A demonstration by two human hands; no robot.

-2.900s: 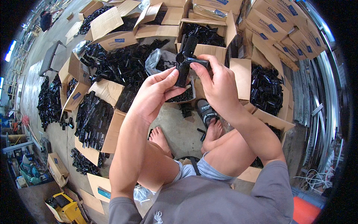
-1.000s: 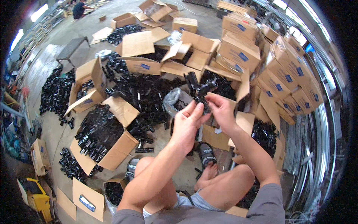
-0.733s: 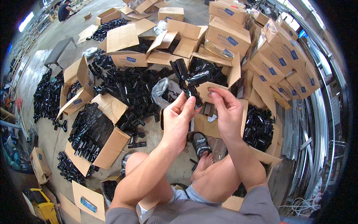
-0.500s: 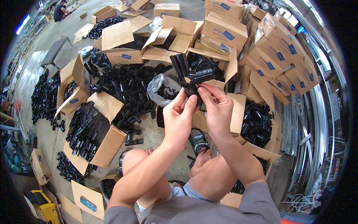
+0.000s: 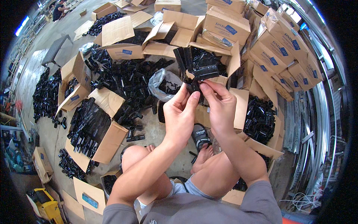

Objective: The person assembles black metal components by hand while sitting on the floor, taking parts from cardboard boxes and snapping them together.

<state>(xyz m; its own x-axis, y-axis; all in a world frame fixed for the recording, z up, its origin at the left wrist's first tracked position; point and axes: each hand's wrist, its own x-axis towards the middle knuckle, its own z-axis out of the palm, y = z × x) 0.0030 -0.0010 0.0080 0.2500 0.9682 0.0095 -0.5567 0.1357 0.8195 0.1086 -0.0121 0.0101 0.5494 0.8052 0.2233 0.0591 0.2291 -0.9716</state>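
In front of my chest, both hands hold up a black branching pipe joint made of curved, half-pipe-like pieces. My left hand pinches its lower part between thumb and fingers. The thumb and fingertips of my right hand close on its lower right side, just under the arm that points right. My fingers partly hide the joint's centre. Behind it stands an open cardboard box of similar black pieces. A clear plastic bag holding small black parts lies just left of the joint.
A large heap of black pipe joints spreads across the floor ahead and left. Open cartons of them stand around me, such as the left carton. Stacked closed cartons and long metal bars line the right. Another person is far left.
The joint has tilted slightly in my fingers, and its upper pieces look spread wider. Both hands keep their pinch. The whole view has shifted a little.
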